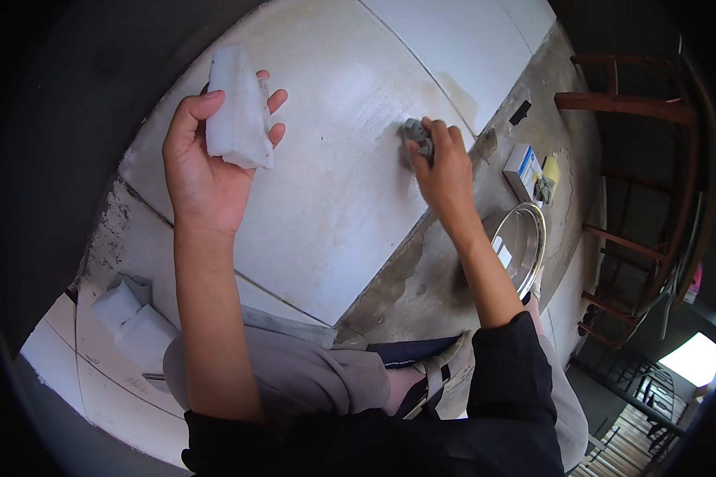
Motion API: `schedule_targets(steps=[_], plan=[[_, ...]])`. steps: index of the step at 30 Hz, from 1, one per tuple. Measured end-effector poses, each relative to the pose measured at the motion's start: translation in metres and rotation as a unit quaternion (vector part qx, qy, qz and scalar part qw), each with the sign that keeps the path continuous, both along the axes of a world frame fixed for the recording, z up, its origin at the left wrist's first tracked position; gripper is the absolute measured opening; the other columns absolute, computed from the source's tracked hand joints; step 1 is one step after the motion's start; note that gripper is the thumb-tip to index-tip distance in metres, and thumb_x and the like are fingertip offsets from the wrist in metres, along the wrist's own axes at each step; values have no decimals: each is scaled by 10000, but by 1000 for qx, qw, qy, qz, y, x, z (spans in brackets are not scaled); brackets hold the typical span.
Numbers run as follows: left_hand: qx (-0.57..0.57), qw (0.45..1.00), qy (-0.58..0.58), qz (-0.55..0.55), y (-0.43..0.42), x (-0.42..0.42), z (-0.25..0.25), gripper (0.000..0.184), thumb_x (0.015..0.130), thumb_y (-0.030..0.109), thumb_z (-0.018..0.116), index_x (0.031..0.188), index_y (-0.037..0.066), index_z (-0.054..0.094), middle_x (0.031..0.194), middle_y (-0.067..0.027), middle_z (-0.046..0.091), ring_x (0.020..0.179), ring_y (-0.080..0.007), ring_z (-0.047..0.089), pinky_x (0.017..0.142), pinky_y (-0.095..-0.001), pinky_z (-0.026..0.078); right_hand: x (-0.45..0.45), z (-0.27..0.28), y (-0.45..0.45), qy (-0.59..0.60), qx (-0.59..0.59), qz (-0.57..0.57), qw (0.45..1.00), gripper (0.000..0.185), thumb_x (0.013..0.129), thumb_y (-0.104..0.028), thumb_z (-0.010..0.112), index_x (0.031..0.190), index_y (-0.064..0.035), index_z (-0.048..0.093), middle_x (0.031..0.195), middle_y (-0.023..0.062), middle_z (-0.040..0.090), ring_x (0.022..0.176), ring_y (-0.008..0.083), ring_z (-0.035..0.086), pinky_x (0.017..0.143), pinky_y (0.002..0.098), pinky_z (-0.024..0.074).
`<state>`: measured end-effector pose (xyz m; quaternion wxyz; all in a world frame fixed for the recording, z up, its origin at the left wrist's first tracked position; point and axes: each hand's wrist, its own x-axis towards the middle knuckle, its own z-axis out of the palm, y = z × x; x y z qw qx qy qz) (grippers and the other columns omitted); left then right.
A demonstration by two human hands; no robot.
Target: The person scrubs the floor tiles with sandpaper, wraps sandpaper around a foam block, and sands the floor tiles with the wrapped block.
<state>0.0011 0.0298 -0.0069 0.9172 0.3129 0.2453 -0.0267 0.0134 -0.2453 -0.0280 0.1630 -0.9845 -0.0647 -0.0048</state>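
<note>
A white foam-like block [239, 111] rests in my left hand [215, 171], palm up, the thumb on one side and the fingertips on the other. It is held above the large pale tile [318, 151]. Over at the tile's right part, my right hand [445, 171] grips a small crumpled grey-green cloth [418, 137], which looks to be against the tile surface. Whitish smears show on the tile beside the cloth.
A round metal basin [538, 238] stands right of my right forearm. Beyond it are a blue-and-white box [523, 171], a yellow item [550, 171] and a small black object [521, 113]. Wooden furniture [628, 105] is at the right. White blocks [147, 334] lie lower left.
</note>
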Motion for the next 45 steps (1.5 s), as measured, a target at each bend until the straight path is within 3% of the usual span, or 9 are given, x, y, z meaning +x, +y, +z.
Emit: schedule_targets(steps=[4,6,12,18,25,32,37,42,45], plan=[[-7,1000,-1,-8,-1,1,-3,621,848,289,595,1368,-31,477,1304,-187,587,1211,-361,582,884,-413,506,-74,8,35,109,61,140,982,442,843,-115,698,1250,-52,537,997,196,526,822,400,617,710,469,532],[-5,1000,1,-13,-2,0,-3,622,849,289,594,1370,-29,477,1302,-184,590,1210,-360,583,884,-412,506,-57,8,23,97,70,144,982,429,845,-126,698,1241,-64,546,991,181,528,830,386,618,711,467,533],[-3,1000,-3,-4,2,-1,0,619,849,291,594,1368,-27,480,1293,-179,598,1204,-355,588,883,-409,506,25,-7,-3,-19,18,-24,999,325,876,-128,655,1174,-22,579,1024,238,583,841,441,633,741,494,526],[-9,1000,2,-7,-1,0,-1,618,850,294,594,1367,-25,481,1304,-181,593,1206,-352,588,886,-405,504,-41,5,23,88,94,105,986,388,862,-142,680,1221,-44,573,1017,231,547,855,433,623,757,481,529],[-14,1000,1,-3,2,-1,0,614,851,292,592,1363,-29,483,1309,-185,589,1207,-356,586,888,-405,502,65,-15,-26,-44,-9,-30,999,355,869,-154,676,1191,-35,586,999,229,579,867,430,630,772,480,526],[8,1000,12,-5,-2,0,0,620,853,292,588,1372,-28,476,1311,-185,588,1208,-359,584,899,-409,494,7,2,-1,56,49,99,992,365,877,-181,690,1200,-49,583,992,201,567,882,423,636,766,482,529],[1,1000,5,-5,1,-1,0,622,854,296,584,1377,-23,472,1309,-183,590,1213,-358,582,900,-408,492,80,-16,-34,-31,-20,-25,999,344,881,-179,683,1180,-38,592,1006,238,595,902,443,633,805,470,526],[-6,1000,4,-5,1,1,-1,618,854,290,580,1381,-13,473,1312,-179,590,1218,-351,580,898,-407,492,-3,4,14,61,64,105,991,336,877,-167,685,1174,-43,588,982,230,574,857,443,630,751,482,531],[-5,1000,12,-13,0,0,-3,610,854,290,579,1376,-10,481,1311,-175,591,1215,-346,581,894,-403,494,10,1,5,35,43,116,992,330,877,-163,685,1170,-45,588,986,229,572,848,435,635,726,492,528]])
